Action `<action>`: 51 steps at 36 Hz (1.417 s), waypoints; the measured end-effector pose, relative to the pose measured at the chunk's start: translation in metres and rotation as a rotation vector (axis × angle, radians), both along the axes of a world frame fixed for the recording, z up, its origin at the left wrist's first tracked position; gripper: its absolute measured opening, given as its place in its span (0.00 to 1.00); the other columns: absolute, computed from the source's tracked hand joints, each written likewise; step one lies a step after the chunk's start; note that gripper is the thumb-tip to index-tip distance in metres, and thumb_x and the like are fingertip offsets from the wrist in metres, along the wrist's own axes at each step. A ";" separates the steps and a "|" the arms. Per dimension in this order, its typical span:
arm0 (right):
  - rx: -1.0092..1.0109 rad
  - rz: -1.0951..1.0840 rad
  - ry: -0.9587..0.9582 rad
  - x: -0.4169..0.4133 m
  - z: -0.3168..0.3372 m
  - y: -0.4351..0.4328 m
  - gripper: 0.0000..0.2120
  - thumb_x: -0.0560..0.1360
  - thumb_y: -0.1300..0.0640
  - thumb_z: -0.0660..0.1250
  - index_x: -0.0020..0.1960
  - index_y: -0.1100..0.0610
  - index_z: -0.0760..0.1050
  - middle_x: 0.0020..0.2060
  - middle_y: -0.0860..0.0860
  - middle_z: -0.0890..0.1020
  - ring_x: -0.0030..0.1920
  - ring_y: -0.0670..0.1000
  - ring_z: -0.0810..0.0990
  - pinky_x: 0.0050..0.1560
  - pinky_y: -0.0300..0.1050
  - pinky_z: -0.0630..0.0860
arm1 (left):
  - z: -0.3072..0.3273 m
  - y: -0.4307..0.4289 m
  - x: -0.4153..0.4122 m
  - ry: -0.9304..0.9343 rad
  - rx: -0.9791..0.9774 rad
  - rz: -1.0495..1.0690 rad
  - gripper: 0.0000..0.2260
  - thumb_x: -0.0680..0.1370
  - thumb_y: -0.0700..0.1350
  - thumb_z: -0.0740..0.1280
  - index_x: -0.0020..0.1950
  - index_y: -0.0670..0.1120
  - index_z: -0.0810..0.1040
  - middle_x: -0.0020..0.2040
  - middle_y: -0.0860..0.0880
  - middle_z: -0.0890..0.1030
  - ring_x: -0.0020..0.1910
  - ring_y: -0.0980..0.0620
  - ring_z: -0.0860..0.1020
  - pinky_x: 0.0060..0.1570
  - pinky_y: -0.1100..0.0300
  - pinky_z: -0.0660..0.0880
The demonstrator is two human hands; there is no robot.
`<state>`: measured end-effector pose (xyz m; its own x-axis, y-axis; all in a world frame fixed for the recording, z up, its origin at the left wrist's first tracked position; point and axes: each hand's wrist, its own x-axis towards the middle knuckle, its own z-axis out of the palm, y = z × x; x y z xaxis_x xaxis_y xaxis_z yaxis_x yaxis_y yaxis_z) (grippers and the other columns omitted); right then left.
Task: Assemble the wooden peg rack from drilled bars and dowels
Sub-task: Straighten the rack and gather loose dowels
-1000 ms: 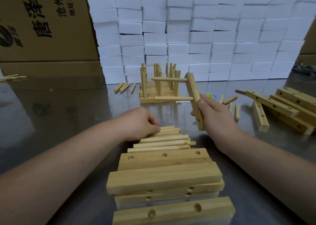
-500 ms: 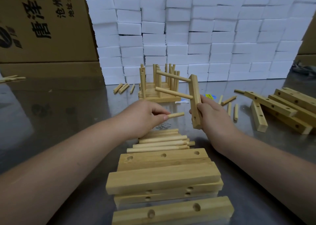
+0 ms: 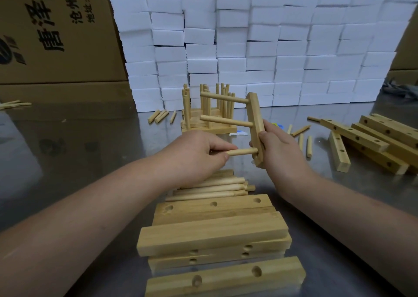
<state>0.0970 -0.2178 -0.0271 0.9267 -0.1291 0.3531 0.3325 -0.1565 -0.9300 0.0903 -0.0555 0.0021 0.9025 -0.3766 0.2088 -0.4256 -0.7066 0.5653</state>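
fingers [image 3: 222, 148] of the left hand [image 3: 196, 155] pinch one dowel [image 3: 243, 152] level, its far tip at the lowest hole of the drilled bar [image 3: 255, 118]. the right hand [image 3: 283, 154] grips that bar near its lower end, thumb and fingers curled round it, holding it nearly upright above the bench [image 3: 79, 156]. two more dowels [image 3: 225, 98] stick out leftward from the bar's upper two holes, so three in all meet this one bar. beneath the hands a loose pile of dowels [image 3: 214, 187] lies on the bench. nearer the camera sits a stack of bars [image 3: 210, 234], six as far as the overlap lets me count. on the right lie at least four more bars in a heap [image 3: 373, 136], with four loose dowels [image 3: 300, 136] just beside them. behind the held bar stands a stack of finished racks [image 3: 226, 129] with pegs upright, and four short dowels [image 3: 159, 117] lie to its left. a wall of white foam blocks [image 3: 260, 48] rises at the back.
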 end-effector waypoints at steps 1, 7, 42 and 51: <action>0.001 -0.006 0.008 0.000 0.000 0.000 0.19 0.79 0.59 0.51 0.39 0.42 0.73 0.33 0.47 0.74 0.34 0.44 0.71 0.37 0.42 0.71 | 0.000 0.000 -0.001 0.003 0.008 -0.006 0.11 0.78 0.47 0.63 0.57 0.59 0.79 0.35 0.56 0.78 0.29 0.63 0.71 0.25 0.73 0.65; -0.005 -0.025 0.011 0.000 0.000 -0.001 0.11 0.79 0.60 0.51 0.49 0.55 0.72 0.33 0.49 0.72 0.27 0.39 0.69 0.27 0.33 0.69 | -0.001 -0.001 -0.001 -0.003 0.027 -0.010 0.09 0.77 0.49 0.65 0.55 0.59 0.80 0.37 0.59 0.78 0.32 0.67 0.72 0.27 0.75 0.65; -0.075 0.130 -0.173 -0.003 -0.008 -0.001 0.24 0.81 0.50 0.50 0.73 0.60 0.56 0.54 0.48 0.60 0.53 0.49 0.59 0.54 0.47 0.58 | 0.011 -0.004 -0.020 -0.123 0.109 -0.099 0.11 0.79 0.50 0.59 0.45 0.47 0.80 0.35 0.48 0.77 0.36 0.53 0.73 0.38 0.54 0.72; -0.076 0.146 -0.185 -0.008 -0.005 0.001 0.20 0.82 0.54 0.51 0.71 0.60 0.60 0.54 0.48 0.63 0.48 0.44 0.61 0.52 0.45 0.58 | 0.015 -0.009 -0.020 0.055 -0.060 -0.036 0.10 0.78 0.51 0.62 0.39 0.57 0.80 0.37 0.43 0.79 0.36 0.52 0.73 0.39 0.59 0.71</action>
<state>0.0891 -0.2165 -0.0320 0.8522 0.0345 0.5220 0.5202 -0.1618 -0.8386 0.0698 -0.0641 0.0171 0.8994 -0.3972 0.1827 -0.4174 -0.6555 0.6294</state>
